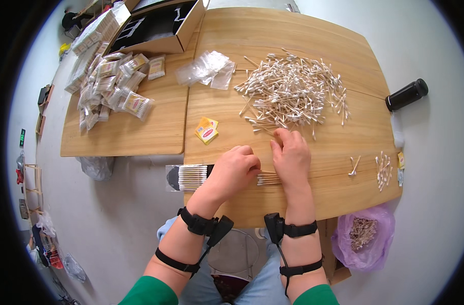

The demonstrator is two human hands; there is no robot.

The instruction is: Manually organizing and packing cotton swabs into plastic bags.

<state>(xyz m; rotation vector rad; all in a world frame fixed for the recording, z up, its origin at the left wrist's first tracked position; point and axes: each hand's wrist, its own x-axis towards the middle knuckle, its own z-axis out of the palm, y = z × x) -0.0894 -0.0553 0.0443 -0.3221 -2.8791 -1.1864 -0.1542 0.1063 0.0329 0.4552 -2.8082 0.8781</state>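
A large heap of cotton swabs (293, 89) with white tips and wooden sticks lies on the table beyond my hands. At its near edge, my right hand (293, 155) has thumb and forefinger closed around the end of a cotton swab. My left hand (234, 170) is curled, its fingertips pinched beside a short row of cotton swabs (267, 178) lying between my hands. What the left fingers hold, if anything, is hidden. Left of that hand, a clear bag (192, 178) filled with a neat row of swabs sticks out past the table edge.
Yellow cards (207, 130) and empty clear bags (211, 68) lie on the table. Packed swab bags (110, 84) are piled at left by a cardboard box (183, 40). Loose swabs (383, 170) lie at right, a black bottle (407, 95) beyond. A purple bag (364, 239) stands below.
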